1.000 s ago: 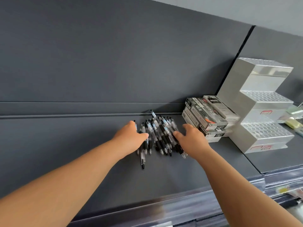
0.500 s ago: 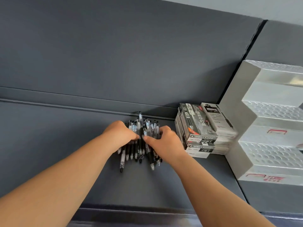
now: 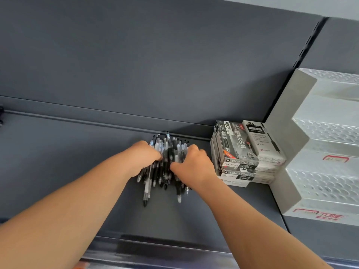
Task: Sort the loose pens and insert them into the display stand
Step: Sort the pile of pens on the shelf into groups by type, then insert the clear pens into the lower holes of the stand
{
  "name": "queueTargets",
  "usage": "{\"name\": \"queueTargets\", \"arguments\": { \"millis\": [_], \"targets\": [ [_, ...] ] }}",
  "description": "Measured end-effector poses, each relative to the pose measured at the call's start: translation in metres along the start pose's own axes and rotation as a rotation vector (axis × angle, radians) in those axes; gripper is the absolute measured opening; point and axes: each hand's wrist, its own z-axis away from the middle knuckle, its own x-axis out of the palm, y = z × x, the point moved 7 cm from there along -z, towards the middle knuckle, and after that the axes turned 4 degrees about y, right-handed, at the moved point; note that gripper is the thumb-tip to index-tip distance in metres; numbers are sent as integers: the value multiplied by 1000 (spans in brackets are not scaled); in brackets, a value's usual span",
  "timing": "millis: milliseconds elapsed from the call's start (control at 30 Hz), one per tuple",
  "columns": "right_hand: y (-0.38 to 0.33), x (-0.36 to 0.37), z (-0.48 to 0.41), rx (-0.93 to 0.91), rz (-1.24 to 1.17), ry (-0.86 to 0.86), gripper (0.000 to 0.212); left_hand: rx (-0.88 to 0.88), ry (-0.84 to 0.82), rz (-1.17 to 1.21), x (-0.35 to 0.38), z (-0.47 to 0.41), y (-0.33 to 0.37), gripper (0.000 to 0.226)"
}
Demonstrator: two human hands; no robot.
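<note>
A pile of several black-and-clear pens (image 3: 167, 152) lies on the dark grey shelf (image 3: 77, 171), tips toward me, against the back ledge. My left hand (image 3: 142, 158) curls round the pile's left side. My right hand (image 3: 191, 164) curls round its right side, thumb pressed into the pens. Together the hands squeeze the pens into one bundle. The white stepped display stand (image 3: 320, 152), with rows of holes in each step, stands at the far right.
A stack of pen boxes (image 3: 244, 152) sits between the pens and the stand, close to my right hand. The grey back wall (image 3: 155, 65) rises behind the shelf. The shelf's front edge (image 3: 155, 247) runs below my forearms.
Both hands have closed in from the sides and gathered the spread pens into a tighter bundle. The view has shifted closer and to the left.
</note>
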Motion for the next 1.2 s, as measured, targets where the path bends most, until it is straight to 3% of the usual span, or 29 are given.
{"name": "queueTargets", "arguments": {
  "millis": [200, 433, 567, 667, 1033, 1200],
  "targets": [
    [-7, 0, 0, -7, 37, 7, 35, 27, -23, 46, -3, -1, -6, 21],
    [3, -2, -3, 29, -130, 68, 25, 31, -62, 93, -3, -7, -8, 20],
    [3, -9, -2, 2, -138, 125, 14, 48, -69, 207, -5, -7, -6, 6],
    [-2, -16, -2, -35, -188, 138, 10, 56, -82, 328, -8, -10, -4, 9],
    [-26, -34, 10, 21, -905, -64, 16, 143, -161, 741, -19, 17, 31, 3],
    [-28, -66, 20, -86, -1025, -65, 17, 209, -182, 905, -19, 41, 61, 21]
  ]
}}
